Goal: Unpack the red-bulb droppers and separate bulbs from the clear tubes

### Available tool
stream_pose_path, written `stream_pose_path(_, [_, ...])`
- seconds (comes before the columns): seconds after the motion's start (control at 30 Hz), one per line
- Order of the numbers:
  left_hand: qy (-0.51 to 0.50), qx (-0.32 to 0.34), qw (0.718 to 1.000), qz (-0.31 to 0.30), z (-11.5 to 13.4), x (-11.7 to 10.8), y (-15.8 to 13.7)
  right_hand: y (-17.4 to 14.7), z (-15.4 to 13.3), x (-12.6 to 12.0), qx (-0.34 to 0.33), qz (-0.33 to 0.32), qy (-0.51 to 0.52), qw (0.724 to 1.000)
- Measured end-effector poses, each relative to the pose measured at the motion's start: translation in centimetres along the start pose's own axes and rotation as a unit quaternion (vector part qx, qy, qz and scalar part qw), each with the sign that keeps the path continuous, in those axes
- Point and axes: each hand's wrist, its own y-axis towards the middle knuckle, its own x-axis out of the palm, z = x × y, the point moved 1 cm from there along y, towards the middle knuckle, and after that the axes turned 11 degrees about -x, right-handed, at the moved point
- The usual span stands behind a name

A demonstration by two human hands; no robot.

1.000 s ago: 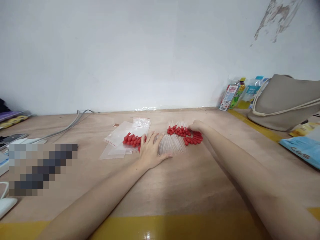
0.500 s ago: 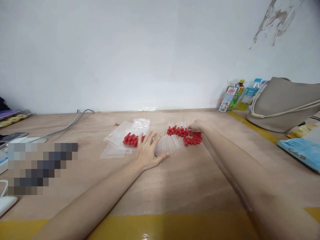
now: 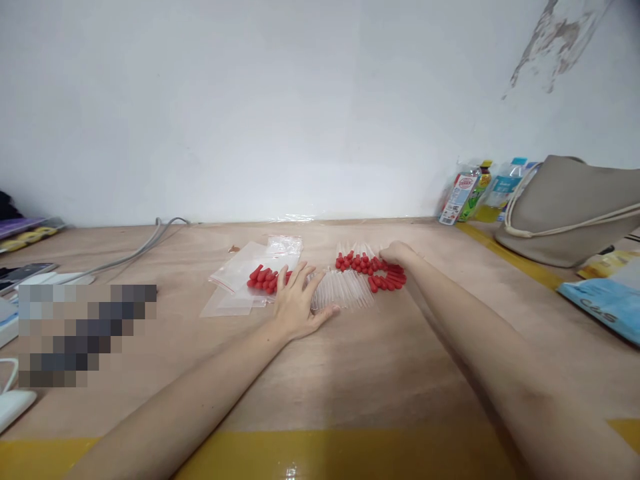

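My left hand (image 3: 296,308) lies palm down with its fingers spread. Beneath and beside it are clear glass dropper tubes (image 3: 343,288) in a row and a heap of loose red rubber bulbs (image 3: 263,279). Farther right, clear droppers with red bulbs (image 3: 357,261) lie side by side, tubes toward the wall. In front of them, more red bulbs (image 3: 390,280) fan out in a curve. My right hand (image 3: 399,253) rests at the right end of the far group, fingers curled together; its fingertips are mostly hidden, and what they hold cannot be made out.
Flat clear zip bags (image 3: 240,263) lie left of and under the loose bulbs. A grey cable (image 3: 135,253) and a phone (image 3: 27,272) are on the left. Drink bottles (image 3: 495,193), a grey bag (image 3: 570,210) and a blue packet (image 3: 600,307) stand or lie on the right.
The view has shifted very slightly. Both hands keep nearly the same places among the droppers.
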Motion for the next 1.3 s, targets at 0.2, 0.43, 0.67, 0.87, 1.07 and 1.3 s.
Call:
stream_pose_path(0.2, [-0.003,-0.003,1.000,0.031,0.0,0.1,0.0,-4.7,-1.9,-0.7,-0.040,0.082,0.033,0.995])
stream_pose_path(0.43, [-0.026,0.077,0.995,0.063,-0.5,-0.4,-0.4,-13.7,-6.1,2.5,-0.493,0.219,-0.009,0.842])
stream_pose_path(0.67, [-0.087,0.183,0.979,0.016,-1.4,-0.3,-1.2,-13.9,-7.7,3.7,-0.525,0.254,-0.047,0.811])
stream_pose_path(0.87, [-0.129,0.205,0.970,0.030,-1.2,-0.5,-1.5,-14.1,-7.3,3.2,-0.531,0.253,-0.078,0.805])
stream_pose_path(1.07, [-0.150,0.206,0.967,0.014,-1.0,-0.7,-1.7,-14.4,-7.1,3.2,-0.539,0.260,-0.072,0.798])
stream_pose_path(1.3, [-0.177,0.191,0.966,0.009,-2.1,-0.7,-2.0,-14.9,-5.8,2.2,-0.542,0.289,-0.087,0.784])
